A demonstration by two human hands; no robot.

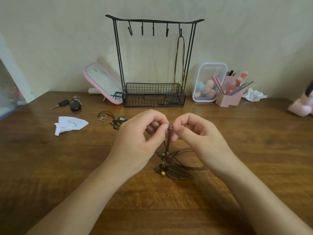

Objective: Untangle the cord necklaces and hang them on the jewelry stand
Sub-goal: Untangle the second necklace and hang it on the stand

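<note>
1. A wooden table [50, 167] is filling the lower two thirds of the view, running out of sight past every edge but the far one, where it is meeting a pale wall.
2. A black wire jewelry stand [153, 99] is standing at the back centre, with five hooks hanging from its top bar and a mesh basket forming its base.
3. Two bare forearms are reaching in from the bottom corners. The left hand [135, 141] and right hand [199, 139] are meeting in front of the stand, raised off the table.
4. A pink-framed mirror [101, 82] is leaning left of the stand, partly hidden behind its post.
5. A clear lidded box [209, 82] of makeup sponges and a pink brush holder [231, 94] are sitting to the right of the stand.
6. A brown cord necklace [169, 139] is hanging between the hands. Each hand is pinching its top end between thumb and forefinger, thumbs nearly touching (the other fingers are curling inward, hiding the pinched spot). Its loops and leaf pendant [180, 172] are resting on the table, and the right wrist is covering part of them.
7. A second brown necklace [176, 65] is hanging from the rightmost hook, its lower end hard to make out inside the basket.
8. A white tissue [70, 124] is lying at the left.
9. A black cord tangle [115, 120] with a flower pendant [102, 118] is lying just left of the left hand.
10. Keys [71, 103] are lying near the mirror.
11. A pink object [303, 107] is being cut off by the right edge.
</note>
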